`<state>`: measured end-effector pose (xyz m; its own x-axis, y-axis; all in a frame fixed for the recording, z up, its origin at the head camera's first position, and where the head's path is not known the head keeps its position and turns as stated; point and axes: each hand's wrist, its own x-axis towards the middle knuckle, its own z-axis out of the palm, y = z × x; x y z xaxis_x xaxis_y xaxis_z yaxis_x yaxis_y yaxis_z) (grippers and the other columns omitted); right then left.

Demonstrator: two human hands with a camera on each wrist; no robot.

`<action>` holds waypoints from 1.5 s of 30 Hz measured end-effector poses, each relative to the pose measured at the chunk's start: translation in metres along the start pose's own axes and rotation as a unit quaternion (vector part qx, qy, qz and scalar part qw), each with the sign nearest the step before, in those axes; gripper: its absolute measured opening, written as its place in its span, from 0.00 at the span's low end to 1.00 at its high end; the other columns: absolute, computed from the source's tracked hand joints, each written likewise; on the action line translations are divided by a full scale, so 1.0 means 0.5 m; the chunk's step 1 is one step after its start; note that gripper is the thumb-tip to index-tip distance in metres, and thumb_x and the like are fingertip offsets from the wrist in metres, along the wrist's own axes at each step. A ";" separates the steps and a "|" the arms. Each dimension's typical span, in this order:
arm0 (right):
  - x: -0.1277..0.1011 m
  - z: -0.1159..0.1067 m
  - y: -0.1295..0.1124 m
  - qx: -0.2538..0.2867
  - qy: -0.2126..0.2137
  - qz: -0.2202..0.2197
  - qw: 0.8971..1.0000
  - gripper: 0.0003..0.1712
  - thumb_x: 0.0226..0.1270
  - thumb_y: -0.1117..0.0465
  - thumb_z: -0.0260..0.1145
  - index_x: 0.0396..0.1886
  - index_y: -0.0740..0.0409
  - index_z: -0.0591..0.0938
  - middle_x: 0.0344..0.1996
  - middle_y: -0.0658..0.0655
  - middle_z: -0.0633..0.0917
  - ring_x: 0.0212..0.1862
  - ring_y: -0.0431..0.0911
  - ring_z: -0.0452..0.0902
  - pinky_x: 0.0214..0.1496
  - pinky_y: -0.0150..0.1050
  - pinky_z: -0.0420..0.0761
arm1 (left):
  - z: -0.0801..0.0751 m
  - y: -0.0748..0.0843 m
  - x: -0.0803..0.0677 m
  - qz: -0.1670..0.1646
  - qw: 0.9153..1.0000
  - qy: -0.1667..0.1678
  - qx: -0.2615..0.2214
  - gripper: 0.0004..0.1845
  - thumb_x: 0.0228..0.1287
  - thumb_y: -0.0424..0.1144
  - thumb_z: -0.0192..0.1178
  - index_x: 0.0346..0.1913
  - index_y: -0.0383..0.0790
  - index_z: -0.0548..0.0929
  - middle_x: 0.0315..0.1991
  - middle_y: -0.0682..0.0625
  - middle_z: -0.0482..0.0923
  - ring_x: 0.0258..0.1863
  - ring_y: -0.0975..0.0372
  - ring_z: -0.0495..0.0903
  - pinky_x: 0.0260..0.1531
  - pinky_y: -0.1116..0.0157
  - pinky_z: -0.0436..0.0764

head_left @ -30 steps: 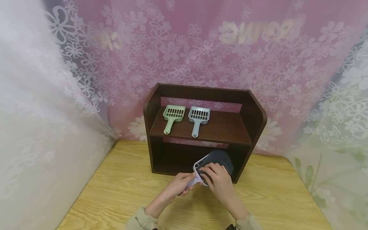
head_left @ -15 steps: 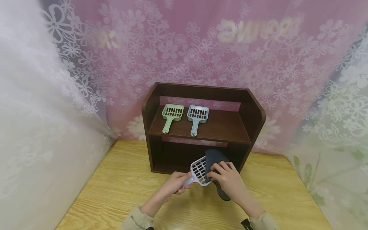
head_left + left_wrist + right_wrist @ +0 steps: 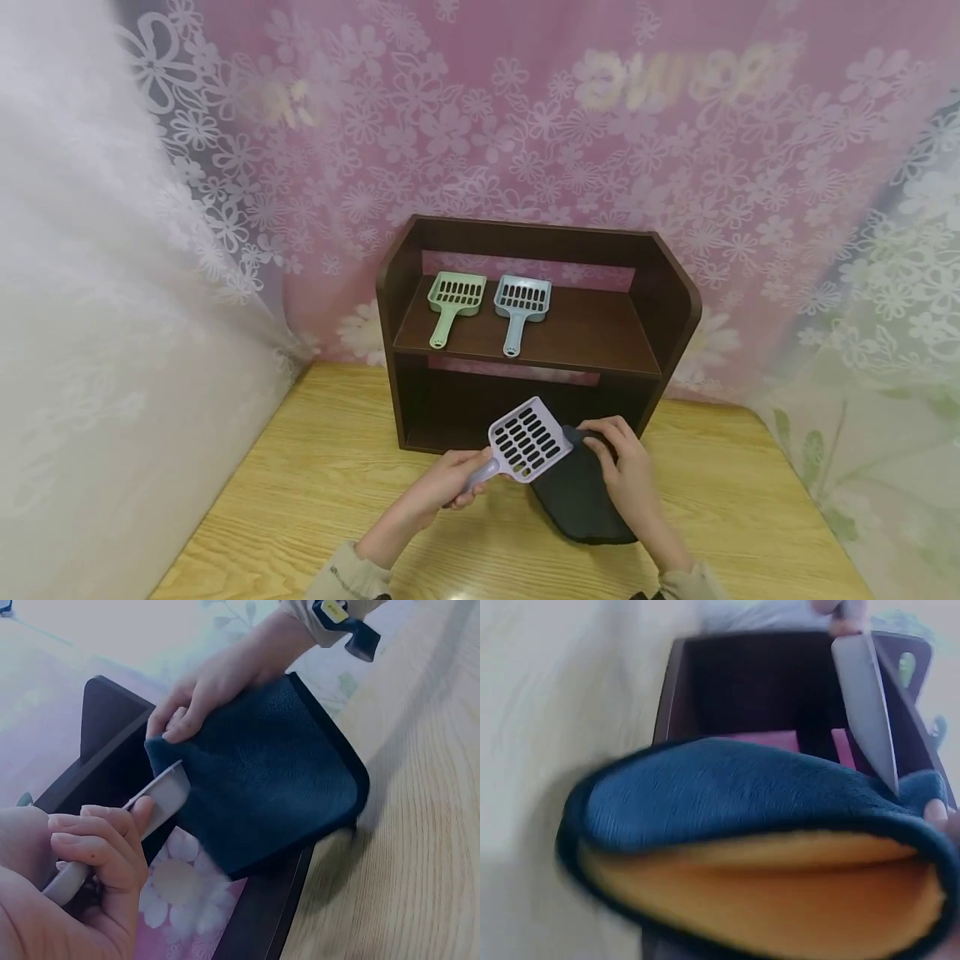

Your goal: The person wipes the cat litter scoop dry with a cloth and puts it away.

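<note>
My left hand point(image 3: 442, 485) grips the handle of a lilac slotted litter scoop point(image 3: 483, 473), whose head points up and right in front of the shelf's lower level. At the scoop's right rim, my right hand point(image 3: 624, 468) pinches a dark blue cloth point(image 3: 588, 500) with thumb and fingers. The cloth touches the rim and hangs below it over the table. In the left wrist view, the cloth point(image 3: 270, 772) spreads wide beside the scoop's edge point(image 3: 171, 796). An orange underside of the cloth point(image 3: 765, 900) shows in the right wrist view.
A dark brown two-level shelf point(image 3: 592, 333) stands behind my hands on the wood-grain table point(image 3: 300, 483). Its upper board carries a green litter scoop point(image 3: 445, 319) and a light blue litter scoop point(image 3: 515, 327). A pink floral curtain point(image 3: 480, 150) hangs behind.
My right hand has slid the cloth rightward off the scoop's slotted face to its right rim, and the cloth now hangs lower. The left hand has stayed nearly in place.
</note>
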<state>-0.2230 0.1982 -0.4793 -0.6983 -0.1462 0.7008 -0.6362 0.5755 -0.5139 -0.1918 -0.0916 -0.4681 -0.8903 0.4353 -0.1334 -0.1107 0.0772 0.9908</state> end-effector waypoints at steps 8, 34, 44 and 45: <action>-0.026 0.014 -0.034 0.262 0.001 0.302 0.917 0.17 0.80 0.59 0.58 0.61 0.63 0.73 0.48 0.46 0.79 0.46 0.35 0.77 0.44 0.27 0.80 | 0.009 -0.002 0.006 0.012 1.000 -0.005 -0.014 0.26 0.82 0.51 0.46 0.53 0.29 0.81 0.21 0.56 0.66 0.13 0.72 0.57 0.14 0.76 0.56; 0.018 0.053 -0.041 0.400 0.021 0.339 0.851 0.14 0.80 0.59 0.57 0.60 0.56 0.72 0.42 0.44 0.82 0.43 0.36 0.77 0.42 0.29 0.79 | 0.043 -0.003 0.008 -0.007 0.999 -0.030 -0.009 0.24 0.81 0.52 0.48 0.50 0.33 0.83 0.26 0.54 0.70 0.16 0.70 0.55 0.15 0.74 0.53; -0.026 0.049 -0.045 0.417 -0.017 0.352 0.838 0.15 0.82 0.60 0.54 0.62 0.58 0.69 0.49 0.42 0.83 0.48 0.35 0.80 0.46 0.31 0.82 | 0.020 -0.006 0.016 0.001 1.000 0.023 -0.013 0.23 0.81 0.49 0.48 0.55 0.32 0.81 0.28 0.52 0.73 0.16 0.71 0.56 0.15 0.76 0.54; -0.029 0.048 -0.045 0.416 -0.018 0.349 0.840 0.15 0.82 0.59 0.54 0.62 0.58 0.69 0.48 0.43 0.83 0.47 0.35 0.81 0.46 0.31 0.83 | 0.019 -0.005 0.015 0.000 1.000 0.021 -0.012 0.23 0.81 0.49 0.48 0.55 0.32 0.81 0.28 0.52 0.74 0.16 0.71 0.56 0.15 0.76 0.54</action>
<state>-0.2065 0.1683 -0.4896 -0.9962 -0.0391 0.0776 -0.0668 -0.2274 -0.9715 -0.1940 -0.0799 -0.4720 -0.9085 0.3964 -0.1327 -0.1207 0.0552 0.9912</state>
